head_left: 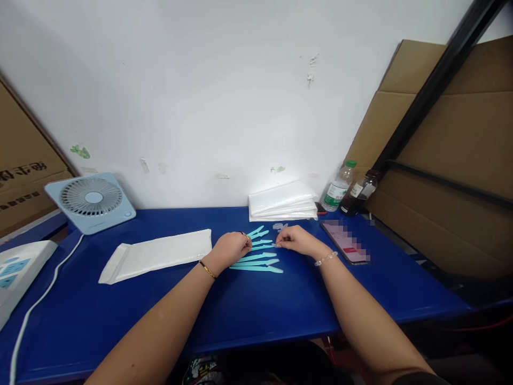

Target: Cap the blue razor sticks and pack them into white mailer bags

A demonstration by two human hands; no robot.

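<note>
Several slim light-blue plastic sticks [256,262] lie side by side on the blue table [256,305], fanned out between my hands. My left hand [230,248] is curled, its fingertips pinching the left end of one stick. My right hand [294,239] is also closed, with its fingertips pinched at the right end of the same stick [262,245]. A gold bracelet sits on my left wrist and a bead bracelet on my right. A few small pale caps [279,226] lie just beyond the sticks.
A flat white bag [156,255] lies to the left, a stack of white bags [282,200] by the wall. A small fan [91,200] stands at back left, two bottles [348,190] at back right, a phone [347,241] beside my right wrist. Cardboard leans at both sides.
</note>
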